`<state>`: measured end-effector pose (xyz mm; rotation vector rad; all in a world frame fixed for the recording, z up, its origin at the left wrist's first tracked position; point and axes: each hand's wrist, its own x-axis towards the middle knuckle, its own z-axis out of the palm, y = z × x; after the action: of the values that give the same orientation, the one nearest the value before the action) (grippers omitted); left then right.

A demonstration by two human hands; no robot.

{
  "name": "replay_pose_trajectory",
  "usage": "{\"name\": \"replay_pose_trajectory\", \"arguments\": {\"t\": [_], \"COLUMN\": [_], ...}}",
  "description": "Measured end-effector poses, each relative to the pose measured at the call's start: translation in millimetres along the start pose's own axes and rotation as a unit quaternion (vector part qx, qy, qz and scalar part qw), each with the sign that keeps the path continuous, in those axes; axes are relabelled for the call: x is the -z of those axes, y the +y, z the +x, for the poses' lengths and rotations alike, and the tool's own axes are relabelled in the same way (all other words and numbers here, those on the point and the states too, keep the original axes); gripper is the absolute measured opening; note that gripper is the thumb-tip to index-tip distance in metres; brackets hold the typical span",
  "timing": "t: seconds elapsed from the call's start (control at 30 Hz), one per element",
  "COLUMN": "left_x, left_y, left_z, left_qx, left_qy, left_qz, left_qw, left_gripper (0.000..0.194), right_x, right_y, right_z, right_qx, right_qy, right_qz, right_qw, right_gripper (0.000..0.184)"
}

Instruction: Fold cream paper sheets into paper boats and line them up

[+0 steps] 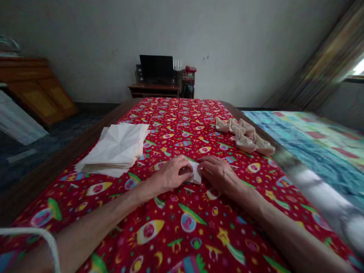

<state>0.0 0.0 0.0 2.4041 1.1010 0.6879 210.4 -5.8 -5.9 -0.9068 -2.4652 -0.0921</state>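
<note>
A small white piece of folded paper (195, 175) lies on the red printed cloth in the middle of the view. My left hand (174, 173) pinches its left side between thumb and fingers. On the other side, my right hand (218, 172) has its fingers curled at the paper's right edge; its thumb is mostly hidden. Left of my hands sits a stack of creased white paper sheets (118, 144), the top one marked with fold lines radiating from its centre. Several folded paper shapes (245, 142) with raised points stand grouped beyond my right hand.
The patterned red tablecloth (187, 223) covers a long table. A white cable (47, 235) curves in at the lower left. At the far wall are a black monitor (157, 67) and a red telephone (190, 69). A bed with a coloured cover (309, 148) adjoins the right side.
</note>
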Motion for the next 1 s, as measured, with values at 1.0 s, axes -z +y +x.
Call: {"name": "replay_pose_trajectory", "arguments": {"t": [1.0], "left_x": [6.9], "left_y": [18], "left_z": [-28], "left_qx": [-0.082], "left_qy": [0.010], "left_qz": [0.217], "left_qw": [0.973], "left_gripper": [0.018], "right_x": [11], "right_y": [0], "right_z": [-4], "right_qx": [0.078], "right_qy": [-0.036], "right_qz": [-0.003], "right_qw": [0.996], "right_gripper": [0.022]}}
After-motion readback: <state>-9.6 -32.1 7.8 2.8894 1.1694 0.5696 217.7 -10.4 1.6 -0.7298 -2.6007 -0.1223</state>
